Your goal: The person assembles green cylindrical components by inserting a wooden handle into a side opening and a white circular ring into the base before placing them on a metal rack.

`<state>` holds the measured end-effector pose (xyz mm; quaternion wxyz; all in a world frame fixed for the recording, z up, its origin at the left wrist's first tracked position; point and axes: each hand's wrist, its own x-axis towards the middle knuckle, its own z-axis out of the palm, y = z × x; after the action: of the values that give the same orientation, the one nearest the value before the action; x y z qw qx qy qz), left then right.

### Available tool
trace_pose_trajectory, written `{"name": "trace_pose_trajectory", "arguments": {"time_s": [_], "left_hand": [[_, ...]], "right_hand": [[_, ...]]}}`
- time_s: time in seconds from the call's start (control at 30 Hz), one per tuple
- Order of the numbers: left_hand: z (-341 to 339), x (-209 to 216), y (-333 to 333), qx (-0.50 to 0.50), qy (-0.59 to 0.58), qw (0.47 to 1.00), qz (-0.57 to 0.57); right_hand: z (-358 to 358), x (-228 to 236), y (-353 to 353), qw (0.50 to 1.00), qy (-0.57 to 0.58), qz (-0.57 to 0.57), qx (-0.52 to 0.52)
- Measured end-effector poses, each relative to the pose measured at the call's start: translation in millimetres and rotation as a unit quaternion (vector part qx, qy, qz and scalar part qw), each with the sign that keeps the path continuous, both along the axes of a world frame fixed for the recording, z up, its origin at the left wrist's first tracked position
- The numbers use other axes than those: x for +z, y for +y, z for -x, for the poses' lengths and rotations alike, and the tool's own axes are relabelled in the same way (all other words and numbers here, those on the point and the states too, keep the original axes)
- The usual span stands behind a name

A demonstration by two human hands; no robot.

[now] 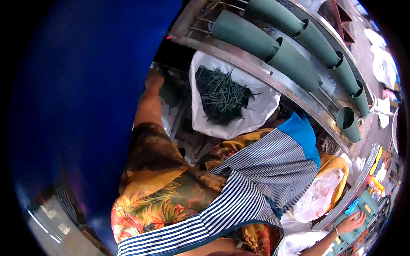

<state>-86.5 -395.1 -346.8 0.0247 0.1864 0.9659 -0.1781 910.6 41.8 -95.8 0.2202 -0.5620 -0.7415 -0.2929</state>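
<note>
My left hand [154, 80] reaches into a dark recess beside the large blue panel [94, 85]. Its fingers are lost in shadow, and a dark green surface [171, 91] shows just next to it. At the lower right, my right hand [352, 222], with a bracelet at the wrist, lies over a green plastic piece [366, 205] on a bench. Its fingers look stretched out and apart, with nothing seen inside them. A small bright blue item [352, 206] sits close to that hand.
A white sack [196, 106] of thin dark green plastic sticks stands ahead of my lap. Beyond it, green tapered tubes [294, 64] lie in rows on a metal-edged table [239, 55]. At right are a clear plastic bag [318, 196] and a bench with tools and an orange container [376, 185].
</note>
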Motion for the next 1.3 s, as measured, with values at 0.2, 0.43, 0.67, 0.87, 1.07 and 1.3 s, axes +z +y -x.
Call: {"name": "trace_pose_trajectory", "arguments": {"time_s": [0.2,0.43,0.67,0.87,1.07,1.3], "left_hand": [[-86.5,-6.9,10.9,0.017,-0.005,0.999,-0.05],[-215.5,-11.0,-98.5,0.276,0.023,0.921,-0.274],[-209.4,70.3,-148.0,0.353,-0.165,0.429,-0.815],[-258.1,157.1,9.4,0.343,-0.368,0.433,-0.748],[-250.0,57.5,136.5,0.247,-0.531,0.425,-0.69],[-275.8,37.1,167.1,0.284,-0.579,0.345,-0.682]], "right_hand": [[15.2,10.4,3.9,0.998,0.039,0.056,0.006],[241.4,-0.6,19.1,0.938,0.127,0.185,0.264],[449.8,-29.4,-114.1,0.708,0.051,0.345,0.614],[474.8,-22.5,-174.7,0.635,0.128,0.41,0.641],[485.9,-59.5,-172.2,0.752,0.16,0.442,0.462],[474.3,-57.9,-181.9,0.833,0.147,0.292,0.446]]}}
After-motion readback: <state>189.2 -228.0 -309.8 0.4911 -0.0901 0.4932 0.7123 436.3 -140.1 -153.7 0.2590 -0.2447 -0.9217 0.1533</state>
